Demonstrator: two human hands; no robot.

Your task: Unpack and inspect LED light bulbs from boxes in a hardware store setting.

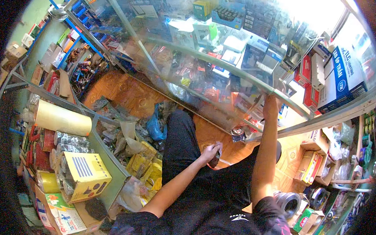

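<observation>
My left hand (211, 152) is closed around a small, dark brown crumpled thing (214, 163), possibly a rag, in front of my knees. My right arm stretches forward to the glass display case (189, 67). At its metal rail (242, 74), near the corner, is my right hand (272, 100); the fingers are blurred and partly hidden, so their grip cannot be made out. Behind the glass sit boxed goods, among them a white box (234, 44) and several orange packets (212, 94).
On my left, a metal shelf (111, 164) bears a yellow box (85, 176) and a large cream roll (63, 117). Plastic bags and a blue bag (156, 124) lie on the floor beside my leg. To the right are cardboard boxes (309, 165) and a coil of grey cable (287, 204).
</observation>
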